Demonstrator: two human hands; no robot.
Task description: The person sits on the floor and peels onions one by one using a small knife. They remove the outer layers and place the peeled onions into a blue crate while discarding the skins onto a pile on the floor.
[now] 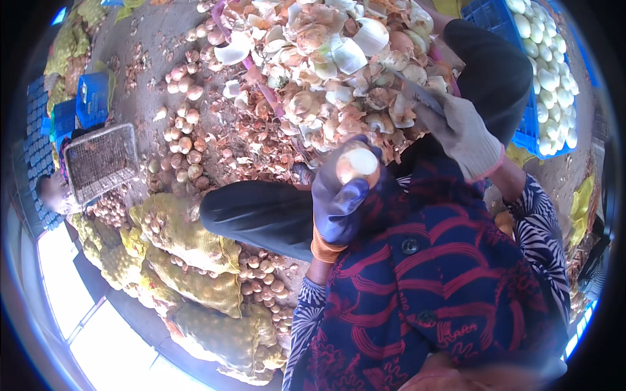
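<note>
My left hand (334, 207), in a purple glove with an orange cuff, is closed around an onion (360, 163) in front of my body. The onion's top shows a round white cut face, with brown skin on the sides. My right hand (468, 135), in a pale knitted glove, grips a knife (417, 96), partly blurred, its blade pointing up and left over the peelings. Both hands are apart. Beyond them, between my legs, stands a pink-rimmed container (261, 88) heaped with onion skins (326, 58); the knife's handle is hidden in the glove.
A blue crate (527, 138) of peeled white onions stands at the far right. Loose onions (186, 143) and scattered skins cover the floor on the left. Filled yellow mesh sacks (195, 277) lie at lower left, near a grey crate (101, 163), blue crates (92, 98) and another person (52, 192).
</note>
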